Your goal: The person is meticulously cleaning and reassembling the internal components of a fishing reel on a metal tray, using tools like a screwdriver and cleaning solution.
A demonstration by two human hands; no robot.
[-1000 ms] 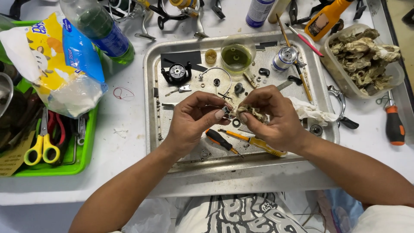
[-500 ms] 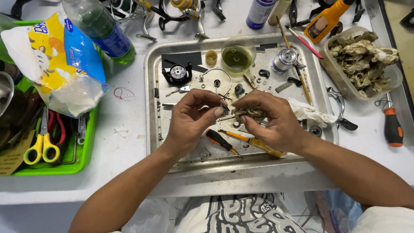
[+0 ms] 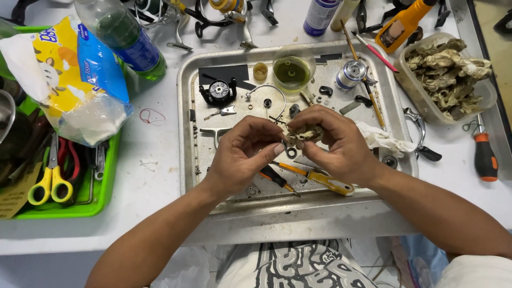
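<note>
White bench [image 3: 154,160] under cluttered metal tray [image 3: 186,160], green bin [image 3: 101,197] alongside.

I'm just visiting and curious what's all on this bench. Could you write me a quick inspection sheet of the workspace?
Surface: white table with a metal tray in the middle.
Job's things: a dirty rag and a small part pinched at it, over the tray.
Clutter: small metal parts, yellow-handled screwdriver, cup of greenish liquid, tub of used rags, green bin with yellow scissors, tissue pack, bottle.
Grippers: left hand and right hand both pinch at the rag.
Cables: nothing seen.
Surroundings: nothing seen.
</note>
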